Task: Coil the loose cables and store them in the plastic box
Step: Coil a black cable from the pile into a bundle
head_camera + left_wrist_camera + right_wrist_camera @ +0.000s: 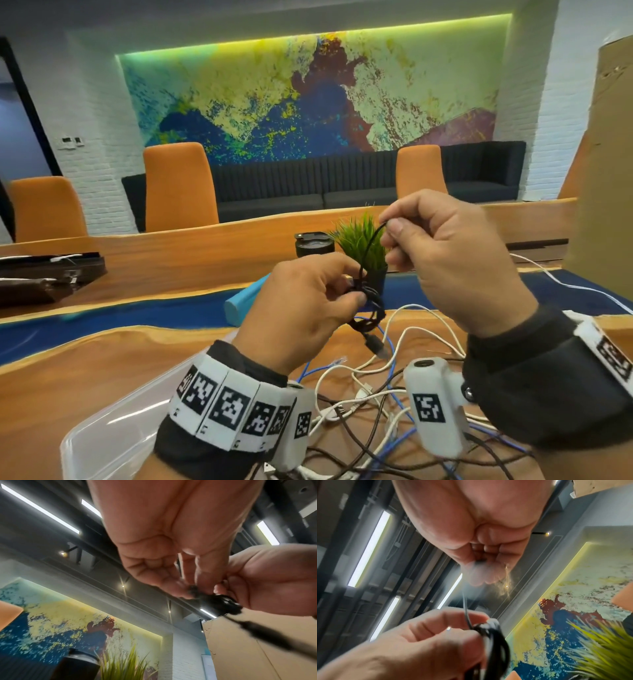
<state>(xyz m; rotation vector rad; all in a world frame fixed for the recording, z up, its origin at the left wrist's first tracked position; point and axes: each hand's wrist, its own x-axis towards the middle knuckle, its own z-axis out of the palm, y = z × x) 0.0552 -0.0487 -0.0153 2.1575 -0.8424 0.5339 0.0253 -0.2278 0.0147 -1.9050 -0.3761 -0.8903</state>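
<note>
At the near edge of the table [51, 383], a clear plastic box [102, 435] is kept close below the left wrist, probably so that a finished coil can be dropped in easily. Beside it, toward the right, a tangle of loose cables [370, 390] in white, blue and brown is left waiting. Above the tangle, a black cable [368, 308] is held in the air. Its small bundle is pinched by the fingers of the left hand [301, 308], so that the loops are kept together. Its free end is pinched by the fingers of the right hand [455, 260] and held higher, seemingly to wind it around the bundle. Farther back, a green plant [359, 236] is seen.
</note>
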